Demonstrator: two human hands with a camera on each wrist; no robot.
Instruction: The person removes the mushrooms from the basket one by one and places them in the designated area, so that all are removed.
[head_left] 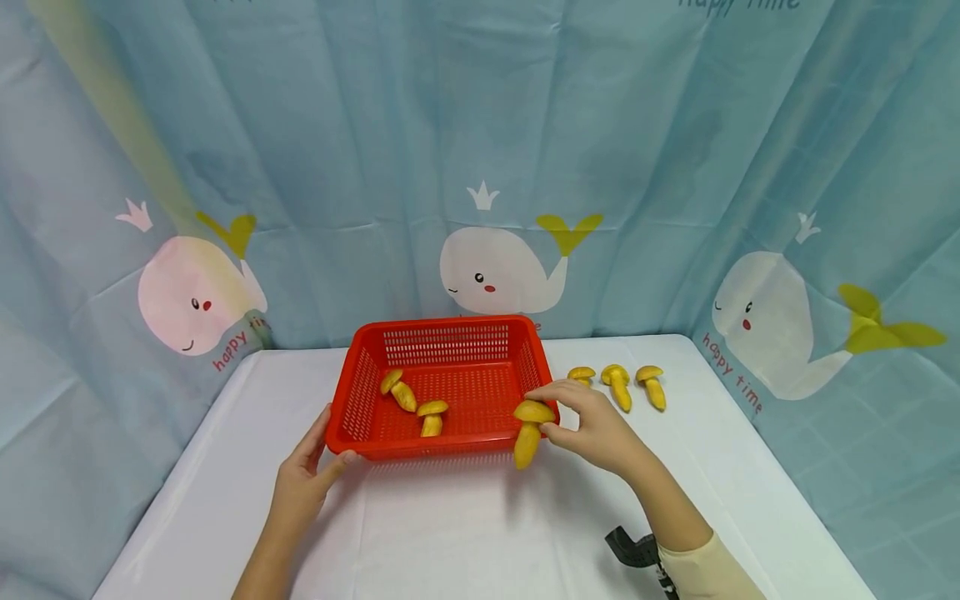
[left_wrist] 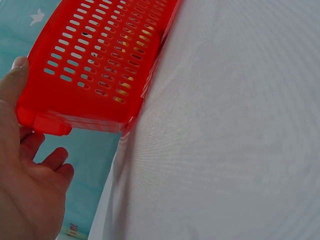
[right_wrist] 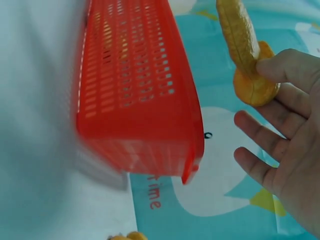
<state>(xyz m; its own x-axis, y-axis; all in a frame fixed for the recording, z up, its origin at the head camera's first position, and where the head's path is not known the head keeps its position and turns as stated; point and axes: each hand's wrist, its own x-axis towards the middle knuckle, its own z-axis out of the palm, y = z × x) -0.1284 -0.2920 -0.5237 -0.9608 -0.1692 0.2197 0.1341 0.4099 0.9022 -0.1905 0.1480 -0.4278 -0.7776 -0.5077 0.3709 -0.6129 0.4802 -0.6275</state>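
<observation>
A red perforated plastic basket (head_left: 457, 450) sits on the white table, with two yellow mushrooms inside, one (head_left: 403, 395) at its left and another (head_left: 432, 417) near its front wall. My left hand (head_left: 303, 479) grips the basket's left front corner, thumb on the near side. Between thumb and fingers, my right hand (head_left: 600, 429) pinches a third yellow mushroom (head_left: 527, 442) by its cap end, above the basket's right front corner; its stem points down toward me. In the right wrist view the held mushroom (right_wrist: 242, 45) is apart from the basket wall, and the other fingers are spread.
Right of the basket, three more mushrooms lie on the table: one (head_left: 582, 374) partly hidden by my right hand, one (head_left: 617, 387) in the middle, one (head_left: 652, 387) at the right. A blue whale-print curtain (head_left: 337, 250) rises behind and beside the white table (head_left: 420, 542).
</observation>
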